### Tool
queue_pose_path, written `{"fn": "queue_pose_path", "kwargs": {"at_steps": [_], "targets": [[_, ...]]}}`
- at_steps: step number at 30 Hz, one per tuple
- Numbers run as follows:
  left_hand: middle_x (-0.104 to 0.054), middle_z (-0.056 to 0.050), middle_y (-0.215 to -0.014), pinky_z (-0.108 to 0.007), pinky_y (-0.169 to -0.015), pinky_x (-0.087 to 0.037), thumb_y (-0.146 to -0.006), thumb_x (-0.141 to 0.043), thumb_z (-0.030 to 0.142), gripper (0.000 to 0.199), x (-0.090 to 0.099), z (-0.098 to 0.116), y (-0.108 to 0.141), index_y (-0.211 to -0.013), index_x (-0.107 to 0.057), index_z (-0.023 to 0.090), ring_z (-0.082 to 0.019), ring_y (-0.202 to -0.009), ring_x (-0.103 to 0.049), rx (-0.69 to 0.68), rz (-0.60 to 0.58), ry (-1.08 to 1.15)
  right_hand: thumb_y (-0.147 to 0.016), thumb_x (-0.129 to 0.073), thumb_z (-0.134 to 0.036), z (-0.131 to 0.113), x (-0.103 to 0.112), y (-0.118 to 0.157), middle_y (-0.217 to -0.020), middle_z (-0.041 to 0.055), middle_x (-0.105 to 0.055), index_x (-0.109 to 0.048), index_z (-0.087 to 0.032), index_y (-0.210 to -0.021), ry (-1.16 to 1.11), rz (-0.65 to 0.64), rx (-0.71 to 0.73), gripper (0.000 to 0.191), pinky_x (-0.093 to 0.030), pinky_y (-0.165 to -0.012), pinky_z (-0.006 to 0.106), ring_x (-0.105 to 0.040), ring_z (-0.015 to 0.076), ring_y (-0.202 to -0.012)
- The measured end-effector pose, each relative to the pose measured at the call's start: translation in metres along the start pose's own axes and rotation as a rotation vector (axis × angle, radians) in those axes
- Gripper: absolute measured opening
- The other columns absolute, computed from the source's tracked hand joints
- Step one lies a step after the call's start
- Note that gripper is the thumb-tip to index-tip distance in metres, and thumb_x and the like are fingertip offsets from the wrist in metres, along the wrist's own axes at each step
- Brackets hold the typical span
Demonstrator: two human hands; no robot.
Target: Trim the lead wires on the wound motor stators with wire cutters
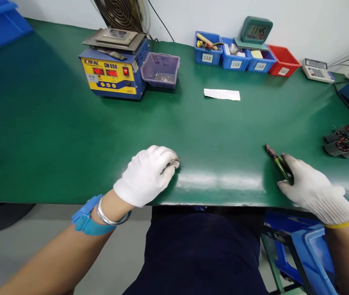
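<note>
My left hand (150,175), in a white glove, rests near the table's front edge with its fingers closed. A thin tip of something small (177,160) pokes out at the fingertips; the rest is hidden by the glove. Further right, my gloved right hand (308,182) has its thumb and fingers around the green handles of a pair of pliers (280,163). The pliers lie low over the green table, jaws pointing away and to the left.
Several dark cylindrical parts with copper windings (343,141) stand at the right. Behind are a blue-yellow CNN device (113,78), a purple bin (162,67), a paper strip (222,94), a blue bin (208,49), a red bin (284,61), a clock (256,30) and a calculator (317,70).
</note>
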State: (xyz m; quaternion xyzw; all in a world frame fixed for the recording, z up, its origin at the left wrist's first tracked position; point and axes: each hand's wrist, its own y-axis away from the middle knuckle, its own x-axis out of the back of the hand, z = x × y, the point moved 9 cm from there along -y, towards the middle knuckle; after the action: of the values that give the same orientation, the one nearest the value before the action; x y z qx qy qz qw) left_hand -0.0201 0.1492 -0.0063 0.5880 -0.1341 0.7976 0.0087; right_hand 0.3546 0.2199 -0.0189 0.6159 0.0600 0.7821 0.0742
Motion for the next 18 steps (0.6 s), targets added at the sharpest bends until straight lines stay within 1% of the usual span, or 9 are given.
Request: {"fn": "queue_pose_path", "kwargs": {"at_steps": [3,5,9,11,13,14,16,17,18], "targets": [[-0.067,-0.005,-0.087,-0.037,-0.071,-0.046,-0.087,-0.041,0.023,0.021,-0.002,-0.001,-0.003,-0.084,-0.062,0.019,-0.024,-0.082,-0.06,0.01,0.02,-0.005,-0.088,-0.042,-0.041,-0.008,0.004,-0.004,-0.131,0.0133,-0.056,-0.04,-0.034,-0.142,0.05,0.06,-0.011,0.054,-0.047,-0.071,0.045,-0.061,0.0317,-0.1],[-0.066,-0.006,-0.082,-0.037,-0.07,-0.046,-0.087,-0.04,0.023,0.022,-0.003,-0.002,-0.005,-0.081,-0.062,0.019,-0.024,-0.079,-0.059,0.021,0.049,-0.006,-0.091,-0.038,-0.04,-0.011,0.007,-0.008,-0.126,0.0133,-0.059,-0.045,-0.03,-0.139,0.031,0.158,-0.013,0.049,-0.047,-0.072,0.044,-0.06,0.0305,-0.101],[-0.064,-0.006,-0.08,-0.037,-0.069,-0.045,-0.086,-0.042,0.023,0.022,-0.004,-0.003,-0.006,-0.082,-0.063,0.018,-0.024,-0.077,-0.058,0.035,0.105,0.003,-0.092,-0.038,-0.04,-0.021,0.016,-0.002,-0.129,0.0154,-0.055,-0.034,-0.023,-0.147,-0.137,0.349,-0.015,0.058,-0.048,-0.08,0.043,-0.057,0.0301,-0.104],[-0.064,-0.005,-0.08,-0.037,-0.069,-0.045,-0.086,-0.043,0.024,0.022,-0.004,-0.003,-0.005,-0.083,-0.063,0.019,-0.024,-0.077,-0.058,0.029,0.118,0.007,-0.089,-0.042,-0.038,-0.036,0.022,0.009,-0.128,0.0138,-0.054,-0.028,-0.027,-0.15,-0.36,0.358,-0.007,0.064,-0.049,-0.082,0.045,-0.059,0.0284,-0.097],[-0.065,-0.005,-0.081,-0.036,-0.07,-0.045,-0.087,-0.043,0.025,0.021,-0.004,-0.003,-0.005,-0.084,-0.063,0.019,-0.023,-0.078,-0.058,0.028,0.119,0.001,-0.085,-0.045,-0.033,-0.07,0.023,0.023,-0.118,0.0101,-0.059,-0.027,-0.03,-0.15,-0.779,0.207,0.123,0.068,-0.05,-0.085,0.044,-0.061,0.024,-0.091],[-0.065,-0.005,-0.082,-0.036,-0.071,-0.045,-0.087,-0.043,0.025,0.021,-0.004,-0.003,-0.005,-0.084,-0.063,0.019,-0.023,-0.078,-0.058,0.03,0.113,-0.007,-0.084,-0.046,-0.031,-0.098,0.021,0.031,-0.109,0.0076,-0.061,-0.026,-0.03,-0.15,-1.032,0.02,0.229,0.069,-0.052,-0.083,0.042,-0.062,0.0216,-0.087],[-0.065,-0.006,-0.083,-0.036,-0.073,-0.045,-0.088,-0.042,0.025,0.021,-0.004,-0.003,-0.005,-0.086,-0.063,0.019,-0.024,-0.08,-0.058,0.037,0.095,-0.029,-0.079,-0.05,-0.03,-0.158,0.018,0.057,-0.1,0.0051,-0.06,-0.027,-0.029,-0.149,-1.442,-0.455,0.407,0.073,-0.055,-0.076,0.04,-0.063,0.0189,-0.08],[-0.065,-0.006,-0.084,-0.037,-0.074,-0.045,-0.089,-0.042,0.025,0.021,-0.005,-0.003,-0.005,-0.086,-0.063,0.019,-0.024,-0.081,-0.058,0.042,0.085,-0.039,-0.076,-0.053,-0.03,-0.182,0.018,0.07,-0.098,0.0042,-0.059,-0.03,-0.028,-0.147,-1.547,-0.668,0.447,0.074,-0.056,-0.074,0.039,-0.063,0.0181,-0.079],[-0.065,-0.006,-0.085,-0.037,-0.074,-0.045,-0.089,-0.042,0.025,0.021,-0.005,-0.003,-0.005,-0.087,-0.062,0.019,-0.024,-0.082,-0.058,0.042,0.072,-0.047,-0.073,-0.057,-0.029,-0.201,0.019,0.081,-0.096,0.0032,-0.058,-0.035,-0.027,-0.143,-1.595,-0.83,0.462,0.073,-0.057,-0.073,0.038,-0.063,0.0175,-0.078]]}}
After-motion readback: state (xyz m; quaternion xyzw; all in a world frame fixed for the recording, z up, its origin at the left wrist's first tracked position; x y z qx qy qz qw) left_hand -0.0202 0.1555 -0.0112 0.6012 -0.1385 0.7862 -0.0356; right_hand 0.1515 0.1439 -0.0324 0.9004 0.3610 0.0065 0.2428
